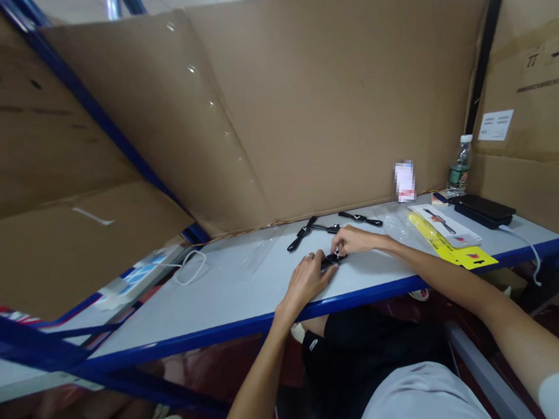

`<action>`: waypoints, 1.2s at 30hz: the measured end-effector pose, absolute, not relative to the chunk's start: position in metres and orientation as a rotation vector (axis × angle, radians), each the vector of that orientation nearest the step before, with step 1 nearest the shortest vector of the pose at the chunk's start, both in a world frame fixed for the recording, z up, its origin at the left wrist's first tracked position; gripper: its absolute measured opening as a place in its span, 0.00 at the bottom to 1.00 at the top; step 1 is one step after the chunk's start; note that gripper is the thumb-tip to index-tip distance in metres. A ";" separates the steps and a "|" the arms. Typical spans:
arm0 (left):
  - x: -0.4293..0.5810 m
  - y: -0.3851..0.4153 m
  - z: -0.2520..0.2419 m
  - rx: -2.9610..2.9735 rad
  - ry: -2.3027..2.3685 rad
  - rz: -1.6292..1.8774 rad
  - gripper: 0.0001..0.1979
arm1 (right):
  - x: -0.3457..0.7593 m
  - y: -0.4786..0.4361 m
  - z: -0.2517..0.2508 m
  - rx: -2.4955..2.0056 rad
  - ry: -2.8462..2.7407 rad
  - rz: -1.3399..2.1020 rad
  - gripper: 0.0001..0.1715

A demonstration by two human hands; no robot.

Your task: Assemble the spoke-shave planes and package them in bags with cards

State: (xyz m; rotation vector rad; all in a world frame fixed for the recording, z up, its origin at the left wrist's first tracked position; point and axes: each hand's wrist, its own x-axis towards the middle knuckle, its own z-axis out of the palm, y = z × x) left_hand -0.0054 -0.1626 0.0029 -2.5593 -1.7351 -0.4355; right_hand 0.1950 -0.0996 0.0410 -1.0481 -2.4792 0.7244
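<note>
"White T-shirt (pixel 419 404) closest to the camera, then black cloth shorts (pixel 370 343) under the table's edge. Where are the hands?"

"Both are over the pale grey tabletop with a blue rim (pixel 235 296), meeting at a slim glossy black piece (pixel 336 259) near the front edge."

"What are the fingers doing?"

"On the left hand (pixel 307 278), the thumb and bent fingers close narrowly around the near end. On the right hand (pixel 356 239), the fingertips are drawn together on its upper side, apparently pinching. Exactly which part they grip is hidden."

"And around them?"

"Three long black pieces of similar look lie just beyond: one angled to the left (pixel 301 234), one reaching toward the right hand (pixel 325 228), and one farther back (pixel 360 219). Well to the right are bright yellow card packaging with clear plastic (pixel 477 257), a white printed sheet (pixel 444 224) and a flat black box (pixel 485 211)."

"So which step is this?"

"I'd judge it close handwork on that single piece: the left steadies, the right manipulates some small part. It doesn't look like packing; the yellow packaging is well apart from both hands."

"What does the next move call for?"

"A firm left hold, I'd think, and small, precise right fingertip movements, without nudging the neighbouring pieces."
</note>
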 end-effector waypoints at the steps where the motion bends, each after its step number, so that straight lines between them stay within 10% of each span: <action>1: -0.005 -0.163 0.003 -2.561 -1.735 -0.436 0.17 | 0.195 -0.100 0.040 -1.051 -2.475 0.725 0.17; 18: -0.004 -0.164 0.004 -2.499 -1.796 -0.399 0.16 | 0.182 -0.120 0.033 -0.930 -2.585 0.281 0.15; 36: -0.009 -0.161 0.005 -2.589 -1.722 -0.416 0.14 | 0.191 -0.099 0.031 -0.975 -2.178 1.335 0.09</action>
